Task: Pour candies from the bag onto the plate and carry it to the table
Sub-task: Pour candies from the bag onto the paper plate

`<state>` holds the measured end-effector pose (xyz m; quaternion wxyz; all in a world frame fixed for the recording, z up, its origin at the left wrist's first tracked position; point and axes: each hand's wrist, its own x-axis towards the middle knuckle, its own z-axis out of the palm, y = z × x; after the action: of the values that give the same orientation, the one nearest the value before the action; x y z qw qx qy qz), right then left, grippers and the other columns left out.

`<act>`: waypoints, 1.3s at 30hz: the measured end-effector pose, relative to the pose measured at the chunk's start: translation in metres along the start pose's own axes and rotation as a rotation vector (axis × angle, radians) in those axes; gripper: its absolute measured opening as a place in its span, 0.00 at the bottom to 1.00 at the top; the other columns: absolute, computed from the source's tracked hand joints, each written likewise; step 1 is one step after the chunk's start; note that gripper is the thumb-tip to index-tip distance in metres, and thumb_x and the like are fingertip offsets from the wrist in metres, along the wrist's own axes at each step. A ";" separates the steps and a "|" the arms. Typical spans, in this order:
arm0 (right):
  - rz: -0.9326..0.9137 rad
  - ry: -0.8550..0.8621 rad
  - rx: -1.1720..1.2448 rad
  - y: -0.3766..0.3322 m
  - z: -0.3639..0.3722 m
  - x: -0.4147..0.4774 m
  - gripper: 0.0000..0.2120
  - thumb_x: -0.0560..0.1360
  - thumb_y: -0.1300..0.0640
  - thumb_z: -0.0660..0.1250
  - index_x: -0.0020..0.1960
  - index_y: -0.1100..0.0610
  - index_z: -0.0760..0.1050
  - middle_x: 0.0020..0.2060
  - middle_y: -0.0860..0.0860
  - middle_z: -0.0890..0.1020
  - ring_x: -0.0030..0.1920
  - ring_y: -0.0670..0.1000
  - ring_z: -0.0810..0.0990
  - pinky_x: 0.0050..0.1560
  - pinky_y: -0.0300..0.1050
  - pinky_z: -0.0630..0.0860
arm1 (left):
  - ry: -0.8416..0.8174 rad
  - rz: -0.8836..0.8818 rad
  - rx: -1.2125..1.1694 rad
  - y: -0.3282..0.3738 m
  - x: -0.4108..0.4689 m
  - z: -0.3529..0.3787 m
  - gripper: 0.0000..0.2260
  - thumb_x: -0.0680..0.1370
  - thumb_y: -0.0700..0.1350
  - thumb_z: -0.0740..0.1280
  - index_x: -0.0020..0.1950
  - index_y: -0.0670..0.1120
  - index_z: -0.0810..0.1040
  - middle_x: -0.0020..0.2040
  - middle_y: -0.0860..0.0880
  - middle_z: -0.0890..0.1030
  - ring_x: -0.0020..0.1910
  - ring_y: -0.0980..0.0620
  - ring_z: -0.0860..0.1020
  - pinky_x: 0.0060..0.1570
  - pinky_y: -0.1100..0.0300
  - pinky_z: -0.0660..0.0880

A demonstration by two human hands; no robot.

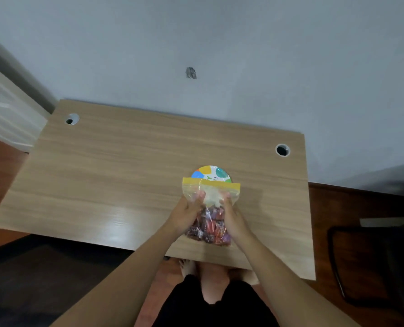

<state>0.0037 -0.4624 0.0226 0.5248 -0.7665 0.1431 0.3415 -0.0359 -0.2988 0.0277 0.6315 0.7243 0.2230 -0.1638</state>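
Both hands (187, 213) (234, 220) grip bag (210, 208), half-hiding plate (210, 172).

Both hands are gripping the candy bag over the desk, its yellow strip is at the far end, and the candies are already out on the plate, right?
Not quite. The head view shows the candies inside the bag, bunched at its near end, and none on the plate. The rest stands: the left hand and right hand grip the bag over the desk, yellow strip at the far end.
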 end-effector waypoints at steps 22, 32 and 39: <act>0.058 -0.169 -0.284 0.053 -0.003 0.072 0.15 0.87 0.48 0.57 0.66 0.50 0.78 0.44 0.57 0.87 0.40 0.51 0.83 0.46 0.50 0.80 | -0.070 -0.402 0.044 -0.062 0.060 0.017 0.28 0.77 0.73 0.61 0.70 0.61 0.80 0.61 0.53 0.89 0.61 0.49 0.86 0.71 0.45 0.78; 0.036 -0.081 -0.252 0.055 0.003 0.077 0.17 0.82 0.40 0.62 0.56 0.52 0.81 0.45 0.49 0.88 0.52 0.54 0.87 0.60 0.51 0.80 | -0.024 -0.342 0.064 -0.057 0.058 0.022 0.22 0.82 0.64 0.61 0.65 0.53 0.84 0.52 0.48 0.91 0.45 0.47 0.88 0.53 0.52 0.84; 0.051 -0.081 -0.222 0.061 0.004 0.076 0.19 0.82 0.43 0.61 0.67 0.50 0.79 0.48 0.47 0.83 0.45 0.51 0.81 0.47 0.45 0.75 | 0.003 -0.400 -0.043 -0.060 0.052 0.021 0.21 0.86 0.59 0.64 0.57 0.44 0.87 0.46 0.45 0.89 0.36 0.51 0.83 0.38 0.60 0.78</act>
<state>0.0222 -0.4734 -0.0718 0.4331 -0.8016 0.1026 0.3992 -0.0230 -0.3078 -0.0531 0.6013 0.6522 0.3669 -0.2802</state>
